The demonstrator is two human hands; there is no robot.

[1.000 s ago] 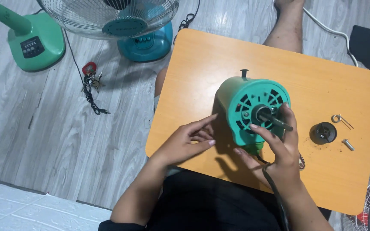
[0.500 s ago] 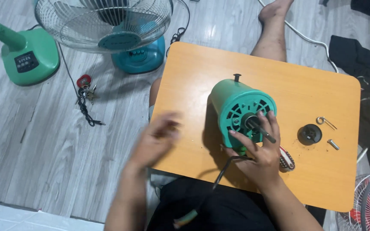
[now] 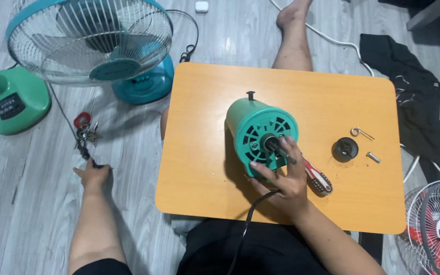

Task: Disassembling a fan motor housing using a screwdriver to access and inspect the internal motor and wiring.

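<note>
Right hand (image 3: 283,178) has its grip wrapped around the front of the green motor (image 3: 260,135), propping it on the bench (image 3: 204,153) so the shaft faces up toward the camera, easy to get at. A red-handled screwdriver (image 3: 318,178) lies just right of that hand. Left hand (image 3: 93,175) is off the bench, flat on the floor, fingers closing on a black cord end (image 3: 98,164) just below some keys (image 3: 84,130). A black knob (image 3: 345,149) and small screws sit further right, parked out of the way.

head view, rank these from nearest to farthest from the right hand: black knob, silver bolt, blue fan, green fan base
From the right hand:
1. black knob, on the table to its right
2. silver bolt, just past the knob
3. blue fan, on the floor, upper left
4. green fan base, far left
</note>
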